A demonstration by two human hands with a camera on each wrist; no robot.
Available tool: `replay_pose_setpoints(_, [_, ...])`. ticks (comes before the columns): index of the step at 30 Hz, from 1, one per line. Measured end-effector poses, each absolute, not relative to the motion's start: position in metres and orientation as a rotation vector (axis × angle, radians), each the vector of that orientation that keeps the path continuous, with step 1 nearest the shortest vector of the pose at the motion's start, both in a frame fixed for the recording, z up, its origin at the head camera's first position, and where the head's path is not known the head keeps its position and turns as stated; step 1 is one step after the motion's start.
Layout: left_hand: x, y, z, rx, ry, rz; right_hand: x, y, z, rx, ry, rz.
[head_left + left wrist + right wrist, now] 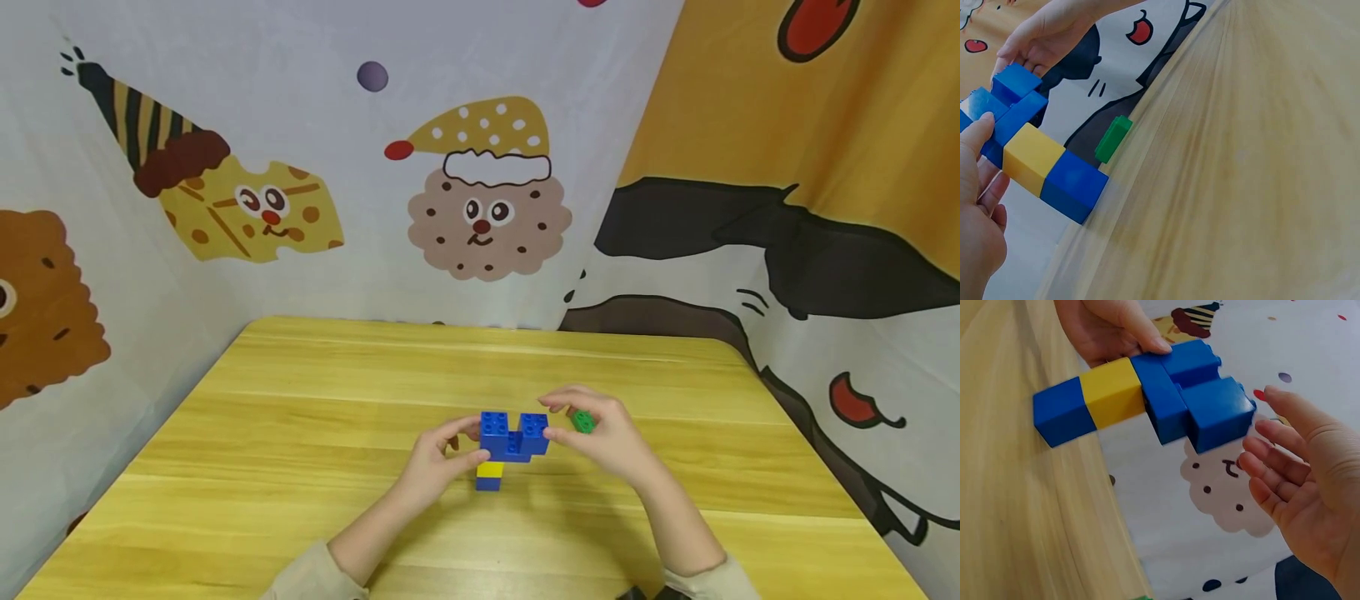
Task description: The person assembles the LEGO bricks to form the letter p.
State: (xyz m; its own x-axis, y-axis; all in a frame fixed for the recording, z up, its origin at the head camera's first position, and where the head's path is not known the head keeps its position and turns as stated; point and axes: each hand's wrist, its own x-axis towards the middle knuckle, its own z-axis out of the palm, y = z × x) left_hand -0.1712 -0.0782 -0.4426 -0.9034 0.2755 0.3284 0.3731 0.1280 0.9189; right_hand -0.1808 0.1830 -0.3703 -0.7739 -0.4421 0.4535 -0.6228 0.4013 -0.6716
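A built figure of toy building bricks stands upright on the table: a blue brick (1063, 412) at the bottom, a yellow brick (1112, 392) over it, then a long blue brick (1161, 400) topped by two blue bricks set apart. My left hand (442, 454) pinches the upper blue part between thumb and fingers. Beside the right top blue brick (1219, 412), my right hand (609, 433) has its fingers spread and relaxed, with nothing held; a small gap shows in the right wrist view. Partly behind that hand in the head view lies a green brick (582, 422).
The wooden table (262, 400) reaches back to a wall cloth (322, 108) printed with cartoon figures. At the front edge of the head view, a small dark object (633, 593) shows near the right sleeve (712, 579).
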Motion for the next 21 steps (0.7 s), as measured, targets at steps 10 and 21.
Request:
replay_pose_setpoints(10, [-0.173,-0.078,-0.446,-0.662,-2.3,-1.894,-0.191,0.204,-0.37,0.833,-2.448,1.376])
replay_pose_setpoints(21, [-0.172,-0.078,-0.444,-0.651,-2.32,-1.897,-0.206,0.227,-0.385,0.724,-2.458,1.439])
